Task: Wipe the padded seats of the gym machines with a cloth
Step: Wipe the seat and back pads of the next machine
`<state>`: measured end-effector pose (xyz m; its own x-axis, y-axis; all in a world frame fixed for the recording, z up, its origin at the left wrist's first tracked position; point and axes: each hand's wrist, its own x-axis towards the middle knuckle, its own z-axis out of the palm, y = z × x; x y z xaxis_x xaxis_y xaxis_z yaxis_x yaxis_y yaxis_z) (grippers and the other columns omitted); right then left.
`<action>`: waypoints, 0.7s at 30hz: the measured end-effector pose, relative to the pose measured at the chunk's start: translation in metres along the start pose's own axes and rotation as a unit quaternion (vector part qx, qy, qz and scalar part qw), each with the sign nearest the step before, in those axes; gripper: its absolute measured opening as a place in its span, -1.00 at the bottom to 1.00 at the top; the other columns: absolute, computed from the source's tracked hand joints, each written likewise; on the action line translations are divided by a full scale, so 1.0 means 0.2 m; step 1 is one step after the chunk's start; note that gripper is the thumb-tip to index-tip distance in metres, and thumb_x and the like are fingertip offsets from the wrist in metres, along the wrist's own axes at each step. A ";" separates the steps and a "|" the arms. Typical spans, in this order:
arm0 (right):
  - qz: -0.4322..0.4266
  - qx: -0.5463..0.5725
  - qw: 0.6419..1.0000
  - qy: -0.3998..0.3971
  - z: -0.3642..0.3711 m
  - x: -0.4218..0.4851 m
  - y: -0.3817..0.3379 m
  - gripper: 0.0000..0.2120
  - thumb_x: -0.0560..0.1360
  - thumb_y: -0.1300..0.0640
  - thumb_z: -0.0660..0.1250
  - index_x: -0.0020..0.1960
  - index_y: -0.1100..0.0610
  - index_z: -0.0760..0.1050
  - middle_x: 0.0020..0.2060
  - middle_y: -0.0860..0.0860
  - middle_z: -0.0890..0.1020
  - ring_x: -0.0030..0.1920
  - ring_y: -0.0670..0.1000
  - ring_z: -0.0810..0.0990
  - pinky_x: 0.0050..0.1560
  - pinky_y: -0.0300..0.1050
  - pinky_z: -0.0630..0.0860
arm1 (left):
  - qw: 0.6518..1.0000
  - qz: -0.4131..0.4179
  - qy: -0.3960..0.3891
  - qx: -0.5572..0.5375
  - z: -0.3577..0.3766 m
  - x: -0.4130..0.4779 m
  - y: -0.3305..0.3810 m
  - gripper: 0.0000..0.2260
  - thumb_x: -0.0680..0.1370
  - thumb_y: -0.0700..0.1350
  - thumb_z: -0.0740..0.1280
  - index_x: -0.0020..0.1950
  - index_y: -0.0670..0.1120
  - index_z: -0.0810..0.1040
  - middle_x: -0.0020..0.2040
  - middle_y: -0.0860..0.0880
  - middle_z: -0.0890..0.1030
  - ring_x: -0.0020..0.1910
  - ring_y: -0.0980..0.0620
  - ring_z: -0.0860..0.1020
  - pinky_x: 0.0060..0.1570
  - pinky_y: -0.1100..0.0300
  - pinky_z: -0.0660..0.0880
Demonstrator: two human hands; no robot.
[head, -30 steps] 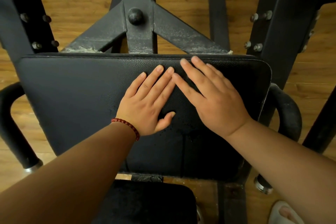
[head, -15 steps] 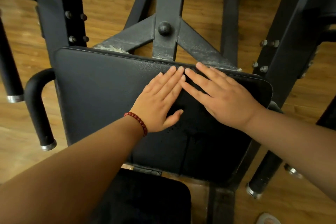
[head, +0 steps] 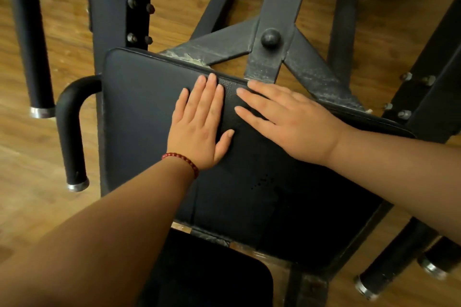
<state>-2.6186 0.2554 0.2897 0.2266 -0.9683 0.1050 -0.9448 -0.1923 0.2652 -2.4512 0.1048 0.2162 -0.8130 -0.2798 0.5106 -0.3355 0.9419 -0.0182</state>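
A black padded seat [head: 139, 117] of a gym machine fills the middle of the view. My left hand [head: 199, 124], with a red bead bracelet at the wrist, lies flat on the pad near its far edge, fingers straight. My right hand [head: 289, 119] lies flat beside it, fingers pointing left toward the left hand's fingertips. Neither hand holds anything. No cloth is in view.
A dark steel frame [head: 274, 57] with a round knob [head: 270, 38] rises behind the pad. A curved black handle [head: 69, 132] sticks out at the left, more padded handles at the lower right [head: 389, 264]. A second black pad [head: 212, 279] lies below. Wooden floor [head: 30, 207] surrounds the machine.
My view has swung left and tilted, so the pad now sits skewed in the frame. My fingertips have drawn slightly apart; both hands stay flat on the pad.
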 end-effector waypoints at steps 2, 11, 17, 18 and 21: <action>-0.021 -0.010 0.999 -0.022 -0.02 -0.08 0.02 -0.56 0.61 0.28 -0.02 0.47 0.23 0.31 0.45 0.24 0.33 0.46 0.27 0.29 0.43 0.15 0.27 | 1.000 -0.001 0.005 -0.001 0.00 0.00 0.00 -0.36 0.59 0.13 0.06 0.53 -0.25 0.09 0.52 -0.26 0.19 0.52 -0.20 0.09 0.51 -0.04 -0.10; -0.029 -0.035 0.999 -0.010 -0.02 0.02 -0.03 -0.52 0.67 0.24 -0.17 0.41 0.24 0.40 0.40 0.24 0.40 0.41 0.27 0.36 0.42 0.12 0.24 | 1.000 -0.003 0.002 0.001 0.01 -0.01 0.00 -0.37 0.60 0.14 0.05 0.54 -0.25 0.10 0.53 -0.24 0.18 0.52 -0.19 0.09 0.51 -0.04 -0.08; -0.066 -0.027 0.996 -0.051 -0.03 -0.16 0.03 -0.56 0.63 0.29 -0.03 0.48 0.25 0.29 0.47 0.24 0.30 0.48 0.26 0.24 0.47 0.16 0.22 | 1.000 -0.001 0.011 -0.002 0.01 -0.01 -0.01 -0.36 0.59 0.14 0.08 0.53 -0.25 0.12 0.53 -0.22 0.17 0.52 -0.19 0.10 0.51 -0.05 -0.07; -0.080 -0.029 0.995 -0.058 -0.05 -0.20 0.05 -0.56 0.61 0.29 0.01 0.48 0.25 0.29 0.47 0.23 0.29 0.49 0.26 0.23 0.46 0.16 0.21 | 1.000 -0.002 0.012 -0.002 0.01 -0.01 -0.01 -0.37 0.59 0.14 0.08 0.53 -0.25 0.13 0.52 -0.22 0.18 0.52 -0.19 0.10 0.51 -0.05 -0.07; -0.084 -0.036 0.994 -0.057 -0.05 -0.19 0.06 -0.56 0.59 0.28 0.06 0.46 0.25 0.33 0.46 0.22 0.32 0.47 0.25 0.26 0.46 0.13 0.19 | 1.000 -0.002 0.013 -0.003 0.01 -0.01 -0.01 -0.37 0.60 0.14 0.07 0.53 -0.25 0.13 0.52 -0.21 0.17 0.52 -0.18 0.11 0.51 -0.05 -0.06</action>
<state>-2.6357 0.2923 0.2985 0.3469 -0.9363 -0.0545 -0.8757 -0.3442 0.3388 -2.4500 0.1039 0.2132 -0.7988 -0.2790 0.5330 -0.3365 0.9416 -0.0114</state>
